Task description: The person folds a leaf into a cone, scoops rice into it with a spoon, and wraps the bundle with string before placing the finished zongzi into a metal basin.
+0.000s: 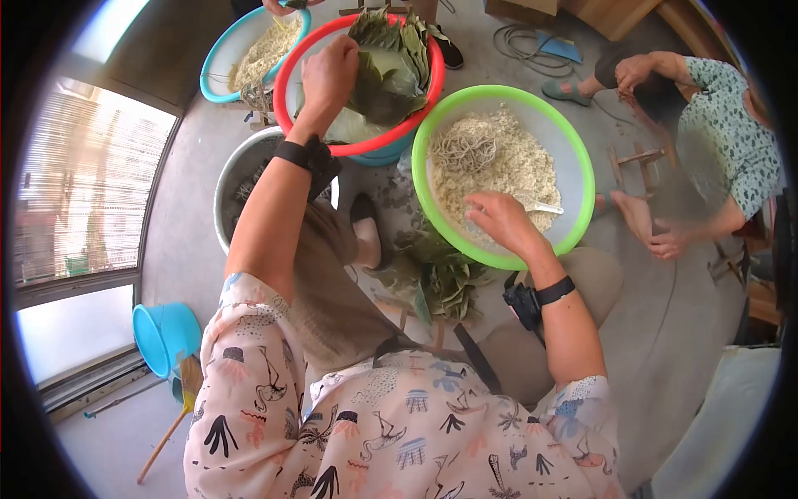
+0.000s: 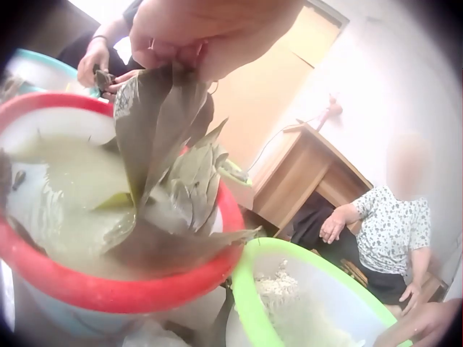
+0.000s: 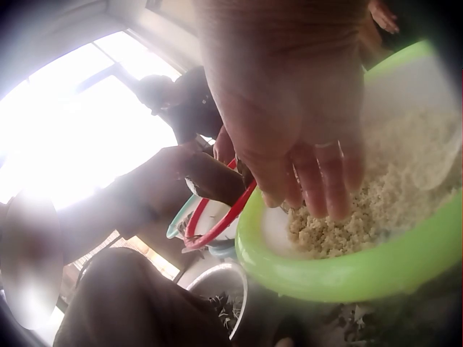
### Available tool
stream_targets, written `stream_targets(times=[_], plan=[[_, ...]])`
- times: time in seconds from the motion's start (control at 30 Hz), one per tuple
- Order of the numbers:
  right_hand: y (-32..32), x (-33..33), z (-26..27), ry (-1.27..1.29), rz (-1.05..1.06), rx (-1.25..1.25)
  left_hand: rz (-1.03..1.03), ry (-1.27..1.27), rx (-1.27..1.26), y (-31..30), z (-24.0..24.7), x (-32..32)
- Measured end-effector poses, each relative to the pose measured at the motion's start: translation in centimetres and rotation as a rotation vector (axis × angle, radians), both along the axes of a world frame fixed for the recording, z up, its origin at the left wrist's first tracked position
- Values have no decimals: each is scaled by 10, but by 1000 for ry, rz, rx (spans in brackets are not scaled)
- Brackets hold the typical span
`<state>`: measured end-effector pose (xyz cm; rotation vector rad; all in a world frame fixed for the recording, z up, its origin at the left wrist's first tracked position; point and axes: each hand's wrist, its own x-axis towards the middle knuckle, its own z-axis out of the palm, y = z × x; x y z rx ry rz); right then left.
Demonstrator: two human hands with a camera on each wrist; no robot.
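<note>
My left hand (image 1: 330, 75) is raised over the red-rimmed basin (image 1: 284, 100), which holds cloudy water and large green leaves (image 1: 416, 58). In the left wrist view its fingertips pinch the top of broad wet leaves (image 2: 150, 134), whose lower parts hang into the basin. My right hand (image 1: 503, 218) hovers over the near side of the green-rimmed basin (image 1: 587, 166), with relaxed fingers pointing down and nothing held. Pale grain (image 1: 511, 125) fills that basin, with a bundle of string (image 1: 461, 148) on top and a white spoon (image 1: 540, 205) beside my right hand.
More leaves (image 1: 445, 287) lie below the green-rimmed basin, near my knees. A white-rimmed bucket (image 1: 223, 200) with dark contents stands left of my leg. Behind is a blue-rimmed basin (image 1: 212, 62) with grain. A seated person (image 1: 715, 141) is at the right; another works at the back.
</note>
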<state>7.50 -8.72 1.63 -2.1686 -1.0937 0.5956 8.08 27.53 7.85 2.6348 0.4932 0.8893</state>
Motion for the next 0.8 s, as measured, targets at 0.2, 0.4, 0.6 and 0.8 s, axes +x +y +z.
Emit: stream_targets(times=[0.2, 0.4, 0.6, 0.8], plan=[[-1, -2, -5, 5, -11, 21, -368, 154, -96, -93, -20, -26], [-11, -5, -9, 10, -14, -18, -470, 232, -546, -100, -54, -39], [-15, -4, -30, 4, -38, -18, -458, 137, -358, -87, -75, -54], [2, -1, -12, 489, -263, 16, -456, 189, -415, -84, -83, -59]])
